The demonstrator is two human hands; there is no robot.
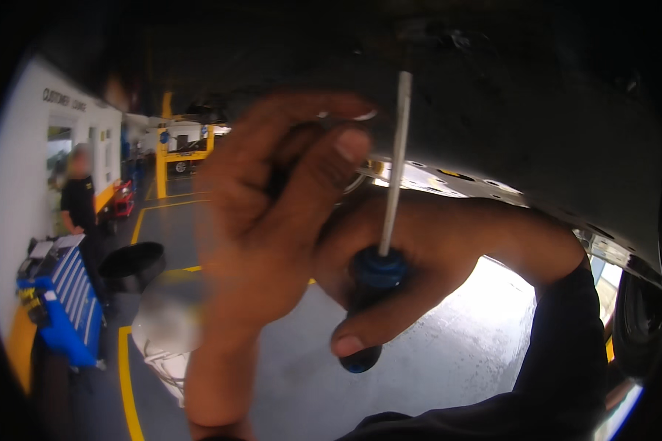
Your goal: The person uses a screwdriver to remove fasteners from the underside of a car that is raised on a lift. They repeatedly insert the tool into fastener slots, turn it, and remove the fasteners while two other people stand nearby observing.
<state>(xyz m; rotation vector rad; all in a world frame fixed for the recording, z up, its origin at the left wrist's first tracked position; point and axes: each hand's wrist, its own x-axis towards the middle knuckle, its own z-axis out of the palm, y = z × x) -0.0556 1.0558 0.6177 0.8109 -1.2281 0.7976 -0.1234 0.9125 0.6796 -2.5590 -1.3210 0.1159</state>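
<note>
My right hand (441,246) reaches in from the right and is closed round the blue and black handle of a screwdriver (396,169). Its thumb lies across the lower handle, and the long metal shaft points up toward the dark underside of a vehicle (537,110). Whether the tip touches anything there is too dark to tell. Just left of the shaft, my left hand (272,191) is raised with bent fingers, the thumb tip apart from the forefinger. Nothing shows between them; part of the palm is in shadow. The left hand is slightly blurred and overlaps the right in view.
A blue tool chest (70,301) stands at the left, beside a round black pan (132,266). A person (79,191) in dark clothes stands behind them. Farther back are a red cart (123,200) and a yellow vehicle lift (162,162). A wheel (640,316) is at the right edge.
</note>
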